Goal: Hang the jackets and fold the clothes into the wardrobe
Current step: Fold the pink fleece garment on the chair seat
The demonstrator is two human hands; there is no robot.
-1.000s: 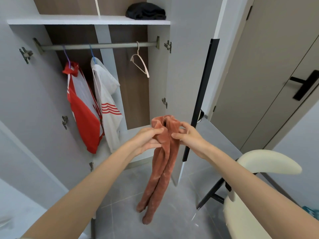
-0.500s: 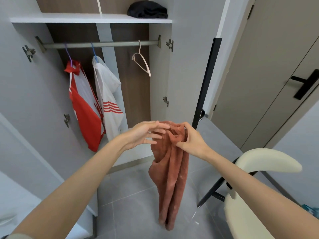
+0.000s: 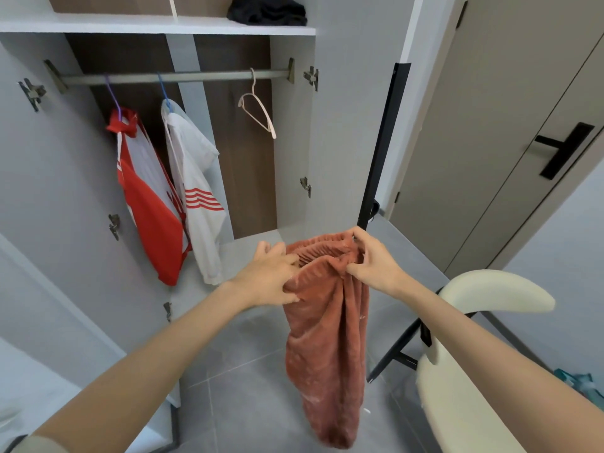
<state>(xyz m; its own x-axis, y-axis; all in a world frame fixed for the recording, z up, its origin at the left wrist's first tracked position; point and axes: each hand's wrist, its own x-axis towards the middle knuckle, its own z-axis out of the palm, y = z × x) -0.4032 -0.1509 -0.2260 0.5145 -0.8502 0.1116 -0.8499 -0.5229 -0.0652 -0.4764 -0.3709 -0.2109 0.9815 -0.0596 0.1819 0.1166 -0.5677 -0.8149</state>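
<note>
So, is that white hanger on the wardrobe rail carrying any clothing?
No, the white hanger hangs bare on the rail, apart from the red jacket and the white jacket.

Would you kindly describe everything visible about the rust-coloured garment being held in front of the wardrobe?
The rust-coloured garment looks like soft, plush fleece trousers. Its gathered, elasticated waistband is uppermost, bunched between the left hand, which grips the fabric at one side, and the right hand, which pinches the other. The rest hangs down in loose folds, apparently clear of the grey tiled floor, in front of the open wardrobe.
</note>
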